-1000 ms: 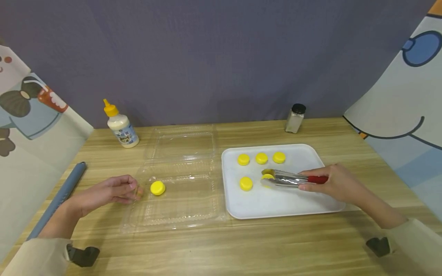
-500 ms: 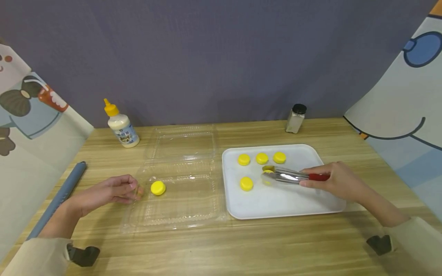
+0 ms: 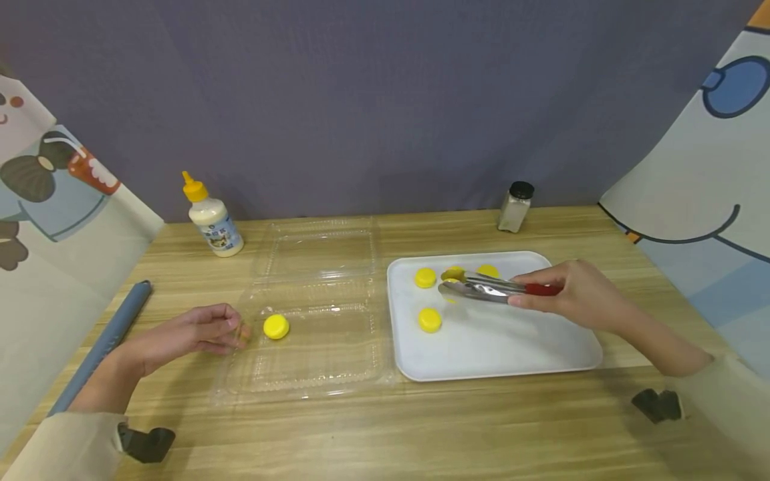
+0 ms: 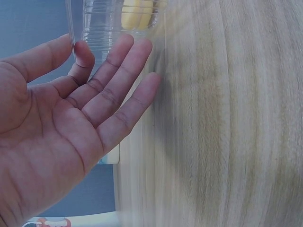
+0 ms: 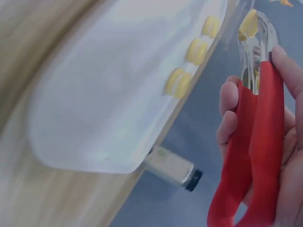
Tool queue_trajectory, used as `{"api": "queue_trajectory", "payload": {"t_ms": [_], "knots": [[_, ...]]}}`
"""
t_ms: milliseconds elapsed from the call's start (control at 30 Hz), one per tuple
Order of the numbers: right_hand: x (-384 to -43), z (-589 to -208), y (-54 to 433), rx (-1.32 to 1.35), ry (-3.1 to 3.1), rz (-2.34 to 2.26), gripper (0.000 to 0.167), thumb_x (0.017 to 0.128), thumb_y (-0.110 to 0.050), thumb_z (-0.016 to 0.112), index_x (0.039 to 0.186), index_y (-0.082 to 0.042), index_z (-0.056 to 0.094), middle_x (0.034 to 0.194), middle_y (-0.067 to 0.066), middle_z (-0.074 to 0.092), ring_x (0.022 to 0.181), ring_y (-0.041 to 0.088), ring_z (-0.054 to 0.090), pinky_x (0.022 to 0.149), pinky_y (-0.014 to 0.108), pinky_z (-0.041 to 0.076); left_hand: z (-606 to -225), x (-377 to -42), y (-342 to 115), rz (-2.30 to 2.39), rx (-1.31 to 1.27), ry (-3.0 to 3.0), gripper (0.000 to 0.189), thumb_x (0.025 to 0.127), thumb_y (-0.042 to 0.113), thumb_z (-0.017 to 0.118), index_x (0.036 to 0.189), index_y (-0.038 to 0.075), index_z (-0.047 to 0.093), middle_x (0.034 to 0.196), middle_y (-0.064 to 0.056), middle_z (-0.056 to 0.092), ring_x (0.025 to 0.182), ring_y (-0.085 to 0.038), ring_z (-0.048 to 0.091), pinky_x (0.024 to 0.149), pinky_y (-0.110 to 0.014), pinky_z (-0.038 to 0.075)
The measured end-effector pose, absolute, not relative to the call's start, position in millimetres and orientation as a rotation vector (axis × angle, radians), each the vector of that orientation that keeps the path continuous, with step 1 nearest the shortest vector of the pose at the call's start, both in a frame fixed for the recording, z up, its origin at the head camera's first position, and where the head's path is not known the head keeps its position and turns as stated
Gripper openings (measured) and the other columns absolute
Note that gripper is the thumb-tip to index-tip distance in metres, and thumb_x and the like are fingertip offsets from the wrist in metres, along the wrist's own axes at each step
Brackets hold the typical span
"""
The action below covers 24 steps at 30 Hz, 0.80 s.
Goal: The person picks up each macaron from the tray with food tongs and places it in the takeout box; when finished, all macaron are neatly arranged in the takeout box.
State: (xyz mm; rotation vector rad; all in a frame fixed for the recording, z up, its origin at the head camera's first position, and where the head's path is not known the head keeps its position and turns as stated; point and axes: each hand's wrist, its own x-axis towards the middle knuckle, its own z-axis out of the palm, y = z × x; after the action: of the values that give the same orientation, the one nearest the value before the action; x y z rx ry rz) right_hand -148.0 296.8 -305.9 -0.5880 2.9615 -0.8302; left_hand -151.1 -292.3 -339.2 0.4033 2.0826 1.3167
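My left hand [image 3: 191, 334] pinches the left edge of an open clear plastic clamshell box [image 3: 313, 386] between thumb and index finger; its other fingers stretch out loosely in the left wrist view. One yellow macaron [image 3: 276, 327] sits in the box's near half. My right hand [image 3: 580, 297] grips metal tongs [image 3: 490, 288] by their red handles [image 5: 265, 142]. Between the tong tips is a yellow macaron [image 5: 249, 24], held above the white tray [image 3: 499, 361]. Several more macarons lie on the tray, such as the one at its left [image 3: 430, 320]; the tongs partly cover the back row.
A squeeze bottle [image 3: 215, 227] with a yellow cap stands at the back left. A black-capped jar [image 3: 515, 207] is behind the tray. At far left lies a grey-blue rod [image 3: 108, 341]. A dark partition [image 3: 385, 107] closes off the table's back.
The tongs have closed on a macaron from the front row and lifted it off the tray, moving up and slightly left. My left hand and the box have stayed in place.
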Motion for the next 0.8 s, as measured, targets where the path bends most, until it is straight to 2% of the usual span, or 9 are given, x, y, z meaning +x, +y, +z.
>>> {"api": "queue_trajectory", "payload": {"t_ms": [167, 533, 800], "knots": [[-150, -293, 278, -0.613, 2.93, -0.791, 0.043, 0.088, -0.038, 0.081, 0.12, -0.009, 0.076, 0.052, -0.01, 0.034, 0.048, 0.006, 0.026, 0.043, 0.024, 0.027, -339, -150, -292, 1.317, 0.405, 2.087, 0.022, 0.112, 0.018, 0.04, 0.117, -0.001, 0.049, 0.118, -0.011, 0.058, 0.112, -0.018, 0.063, 0.093, -0.029, 0.055], [-160, -276, 226, -0.726, 2.903, -0.776, 0.043, 0.087, -0.045, 0.08, 0.117, -0.014, 0.078, 0.051, -0.011, 0.028, 0.049, 0.007, 0.024, 0.047, 0.024, 0.024, -339, -151, -293, 1.323, 0.392, 2.083, 0.023, 0.111, 0.019, 0.042, 0.117, -0.002, 0.048, 0.117, -0.011, 0.057, 0.112, -0.02, 0.063, 0.094, -0.031, 0.055], [-165, -276, 190, -0.823, 2.859, -0.803, 0.045, 0.088, -0.046, 0.079, 0.117, -0.013, 0.078, 0.051, -0.01, 0.027, 0.051, 0.009, 0.022, 0.049, 0.026, 0.021, -339, -150, -292, 1.332, 0.387, 2.079, 0.024, 0.111, 0.019, 0.042, 0.117, -0.003, 0.049, 0.118, -0.012, 0.058, 0.112, -0.02, 0.063, 0.094, -0.031, 0.055]]}}
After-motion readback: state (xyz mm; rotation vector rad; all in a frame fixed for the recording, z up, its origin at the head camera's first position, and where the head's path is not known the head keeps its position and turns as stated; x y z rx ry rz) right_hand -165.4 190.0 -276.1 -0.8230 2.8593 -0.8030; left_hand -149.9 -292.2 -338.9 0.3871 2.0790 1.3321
